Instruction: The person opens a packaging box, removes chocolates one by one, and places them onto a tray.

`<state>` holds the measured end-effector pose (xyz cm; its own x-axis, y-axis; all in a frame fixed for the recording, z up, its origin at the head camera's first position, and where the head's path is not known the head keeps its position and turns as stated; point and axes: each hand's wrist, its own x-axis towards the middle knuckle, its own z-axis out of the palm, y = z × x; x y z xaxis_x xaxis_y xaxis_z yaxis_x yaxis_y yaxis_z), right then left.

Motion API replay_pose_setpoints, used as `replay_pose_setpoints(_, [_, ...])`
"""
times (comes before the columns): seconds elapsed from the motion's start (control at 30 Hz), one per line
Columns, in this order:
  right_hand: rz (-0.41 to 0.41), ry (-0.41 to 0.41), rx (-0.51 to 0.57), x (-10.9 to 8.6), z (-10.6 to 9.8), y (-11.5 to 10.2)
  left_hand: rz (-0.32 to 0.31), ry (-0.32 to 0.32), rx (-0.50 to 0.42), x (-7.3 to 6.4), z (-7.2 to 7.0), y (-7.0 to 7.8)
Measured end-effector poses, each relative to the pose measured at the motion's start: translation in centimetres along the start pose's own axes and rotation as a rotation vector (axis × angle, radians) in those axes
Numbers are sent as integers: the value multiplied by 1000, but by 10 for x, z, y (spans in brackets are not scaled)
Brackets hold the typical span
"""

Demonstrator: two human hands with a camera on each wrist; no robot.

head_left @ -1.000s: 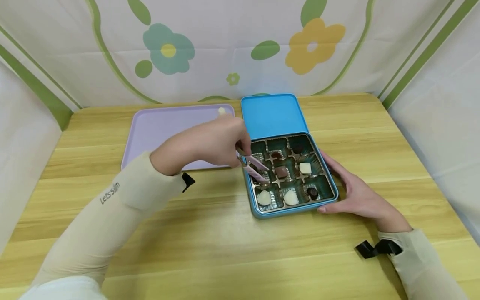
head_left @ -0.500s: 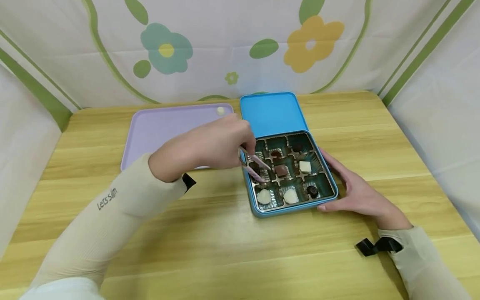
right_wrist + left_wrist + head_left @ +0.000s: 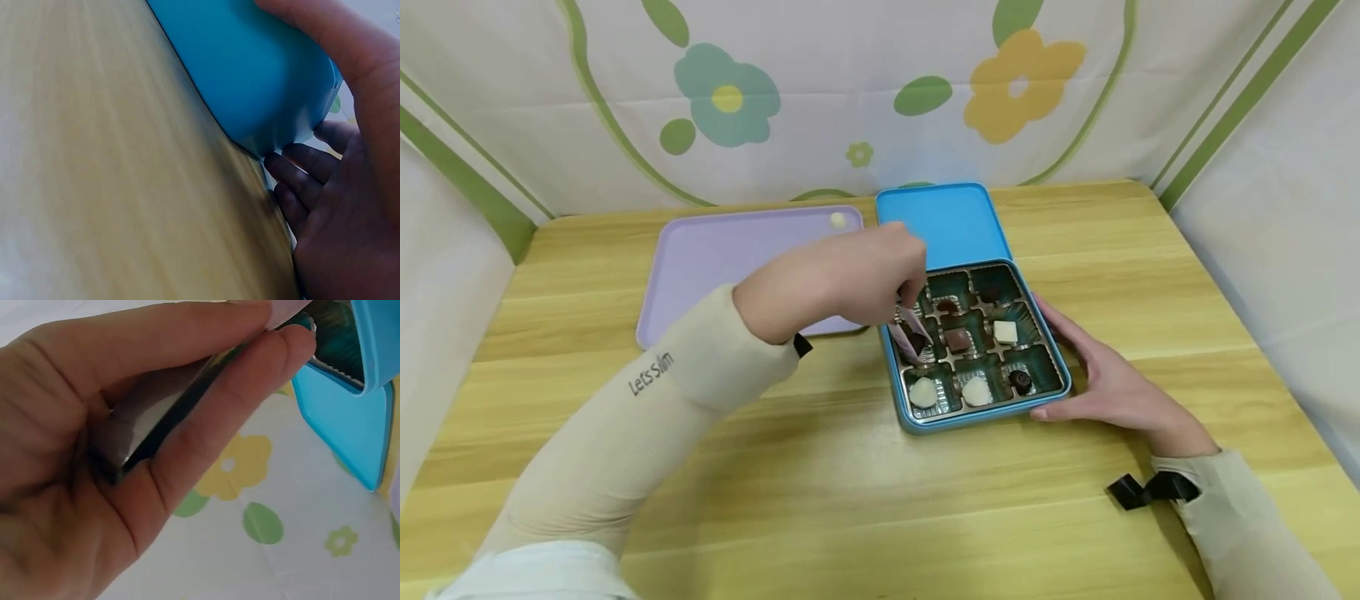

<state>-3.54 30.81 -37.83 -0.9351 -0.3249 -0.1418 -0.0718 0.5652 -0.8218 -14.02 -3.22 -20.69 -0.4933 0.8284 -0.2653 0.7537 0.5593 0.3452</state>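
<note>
My left hand (image 3: 872, 271) holds a pair of metal tongs with pink tips (image 3: 904, 343), reaching down over the blue tin box (image 3: 985, 414). Its tips stand in the left middle compartment, either side of a dark chocolate (image 3: 917, 340); whether they touch it I cannot tell. In the left wrist view the thumb and fingers press the metal tongs (image 3: 162, 406) between them. At the tin's right front corner, my right hand (image 3: 1112, 392) grips it, thumb at the front and fingers along the side. The tin's wall (image 3: 250, 75) fills the right wrist view's upper part.
Other compartments hold white chocolates (image 3: 977, 391), a brown square (image 3: 957, 340), a white square (image 3: 1005, 332) and a dark swirl (image 3: 1020, 382). The tin's blue lid (image 3: 942, 223) lies open behind it. Left stands a purple tray (image 3: 730, 250) bearing one white piece (image 3: 838, 220).
My left hand has shifted slightly right, and the tong tips have drawn closer together around the dark chocolate. The right hand keeps its place on the tin.
</note>
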Motion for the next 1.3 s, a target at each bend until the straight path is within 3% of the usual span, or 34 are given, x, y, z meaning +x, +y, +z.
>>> replay_pose_setpoints(0.17, [-19, -7, 11, 2, 0, -1, 57, 67, -141, -10, 10, -27])
replay_pose_setpoints(0.4, [-13, 0, 4, 0, -3, 1, 1, 103, -391, -20, 29, -59])
replay_pose_setpoints(0.6, [1, 8, 15, -1, -1, 4, -41, 101, -520, -21, 32, -63])
replay_pose_setpoints(0.77, [0, 7, 11, 1, -2, 5, -143, 89, -627, -23, 34, -67])
replay_pose_setpoints(0.9, [-18, 0, 12, 1, -3, 5, -198, 95, -641, -24, 33, -69])
replay_pose_setpoints(1.13, [-42, 3, 30, 2, -1, 4, -212, 123, -672, -33, 34, -74])
replay_pose_setpoints(1.3, [-34, -6, 32, 4, -1, 2, -259, 162, -741, -44, 42, -81])
